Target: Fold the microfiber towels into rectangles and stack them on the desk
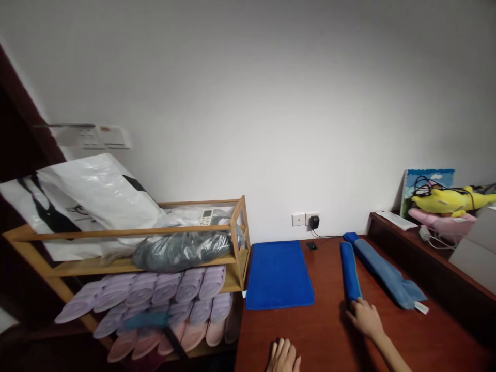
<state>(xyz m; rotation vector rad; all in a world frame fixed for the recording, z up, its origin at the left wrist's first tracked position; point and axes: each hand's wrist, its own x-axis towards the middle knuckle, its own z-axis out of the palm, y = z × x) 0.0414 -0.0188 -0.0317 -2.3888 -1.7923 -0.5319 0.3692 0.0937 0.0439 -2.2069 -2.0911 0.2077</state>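
Observation:
My right hand [366,319] is at the near end of a narrow folded blue cloth [350,271] on the desk, its fingers closed on that end. My left hand [284,356] lies on the desk at the bottom edge of the view, fingers stretched out and holding nothing; its wrist is out of view. Farther back on the left, a blue towel [279,276] lies flat as a rectangle. To the right of the narrow cloth is a long folded grey-blue cloth [385,271] with a white tag at its near end and a darker blue piece at its far end.
The brown desk [325,330] stands against a white wall with a socket and black plug [314,222]. On the left, a wooden rack [240,243] holds bags, a remote control [206,217] and slippers [189,284]. A raised shelf [391,232] at right carries a yellow plush toy [445,200].

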